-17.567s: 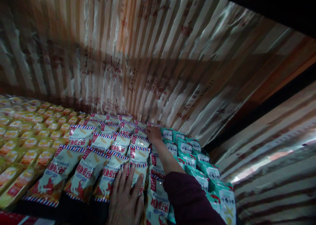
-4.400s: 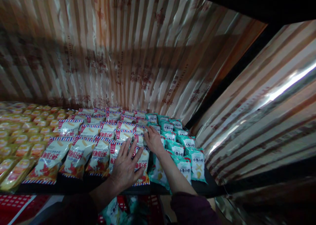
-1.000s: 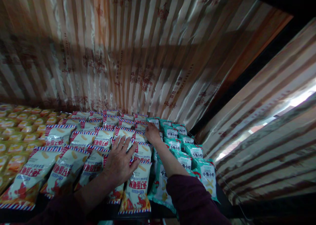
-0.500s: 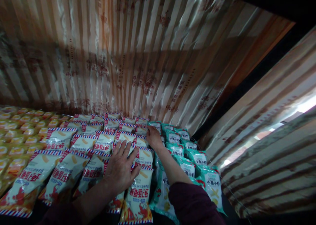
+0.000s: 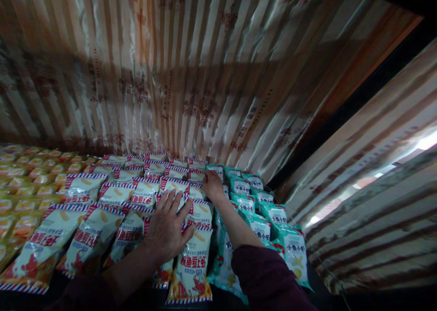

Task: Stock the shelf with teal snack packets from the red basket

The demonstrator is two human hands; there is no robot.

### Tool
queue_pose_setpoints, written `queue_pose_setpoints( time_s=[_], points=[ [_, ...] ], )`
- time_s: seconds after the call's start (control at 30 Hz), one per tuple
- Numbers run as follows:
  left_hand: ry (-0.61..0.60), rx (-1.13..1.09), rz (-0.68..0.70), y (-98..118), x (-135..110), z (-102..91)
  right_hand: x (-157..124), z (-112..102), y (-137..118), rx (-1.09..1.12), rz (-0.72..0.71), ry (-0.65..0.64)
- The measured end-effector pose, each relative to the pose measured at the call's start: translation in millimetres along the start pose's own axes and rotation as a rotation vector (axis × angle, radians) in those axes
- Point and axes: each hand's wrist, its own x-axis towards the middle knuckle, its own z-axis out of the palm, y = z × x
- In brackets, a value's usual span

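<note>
This looks like a shop or stall display. Pillow-shaped white plastic snack packets with red lettering and red-and-blue striped ends (image 5: 142,197), turquoise-and-white plastic snack packets with dark lettering (image 5: 246,202) and small glossy yellow-wrapped packets (image 5: 37,179) lie sorted by kind in close rows, printed fronts up, before a wrinkled brown-and-cream striped sheet with reddish print (image 5: 187,74).

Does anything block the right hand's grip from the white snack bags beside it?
Nothing visible does. The right hand's grip is right by the white snack bags, with teal bags on its other side. The left hand spreads over nearer ones, out of the way. Exact contact is unclear.
</note>
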Motion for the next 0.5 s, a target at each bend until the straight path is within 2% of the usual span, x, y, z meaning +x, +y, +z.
queue_pose_setpoints(
  time_s=[0.3,0.5],
  points=[
    [-0.037,0.001,-0.004,1,1,-2.7,-4,-3,-2,-0.045,-0.002,0.005],
    [-0.065,-0.03,-0.014,1,2,-4.8,5,-6,-14,-0.001,-0.126,-0.009]
  ],
)
